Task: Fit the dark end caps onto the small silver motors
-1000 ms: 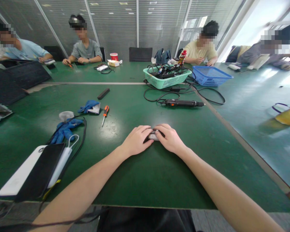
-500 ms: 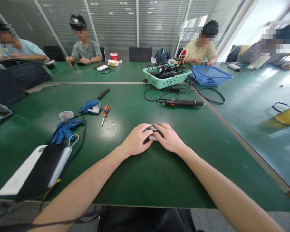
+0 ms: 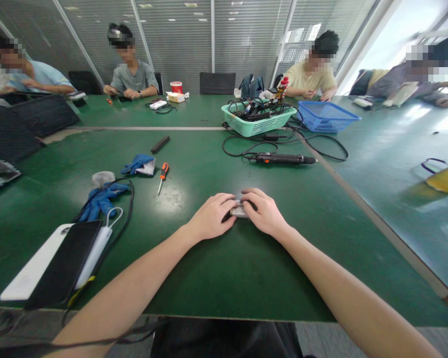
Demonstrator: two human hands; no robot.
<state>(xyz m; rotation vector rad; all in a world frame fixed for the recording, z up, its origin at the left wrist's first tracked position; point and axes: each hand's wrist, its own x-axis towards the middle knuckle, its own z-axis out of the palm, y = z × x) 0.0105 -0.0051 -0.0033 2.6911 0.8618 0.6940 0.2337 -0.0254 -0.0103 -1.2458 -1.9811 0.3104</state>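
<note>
Workshop in an office-like room, blind-lined glass partition (image 3: 182,54), green worktable (image 3: 231,278), screwdriver (image 3: 165,170), corded power driver (image 3: 285,159), tool basket (image 3: 248,128)

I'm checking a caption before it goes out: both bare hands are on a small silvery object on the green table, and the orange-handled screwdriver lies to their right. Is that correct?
Not quite: in the head view, the orange-handled screwdriver lies to the left of the hands. Both the left hand and right hand are on the small silvery object.
</note>
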